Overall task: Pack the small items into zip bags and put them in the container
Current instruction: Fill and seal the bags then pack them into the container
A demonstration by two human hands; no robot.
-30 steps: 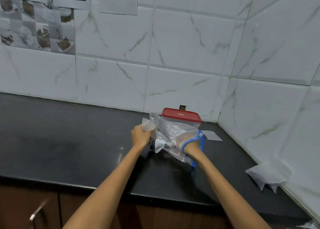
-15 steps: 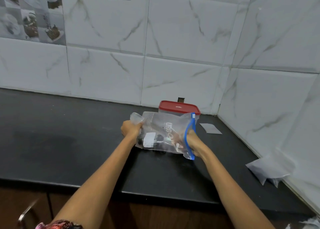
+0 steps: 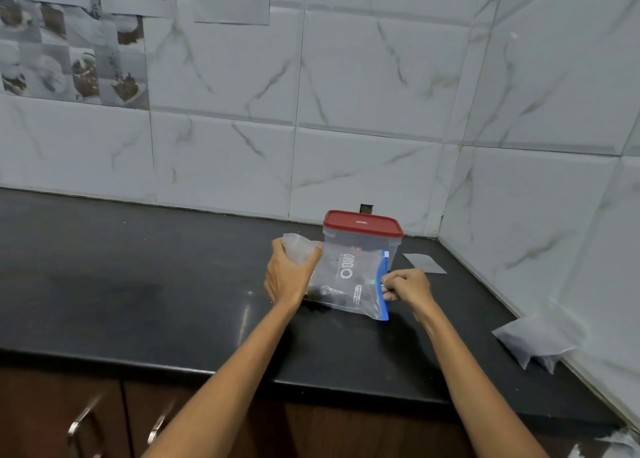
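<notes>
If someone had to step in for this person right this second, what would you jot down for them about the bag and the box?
Left hand: grips the closed bottom end of the zip bag, crumpling it.
Right hand: pinches the bag's blue zip strip partway along.
The bag lies on the black counter with dark small items inside; I cannot tell whether the zip is fully sealed.
The container stands right behind the bag, its red lid still on.
Done: items are in the bag.
Left: finish the seal if needed, take the lid off, put the bag inside. A white pouch lies by the right wall.
</notes>
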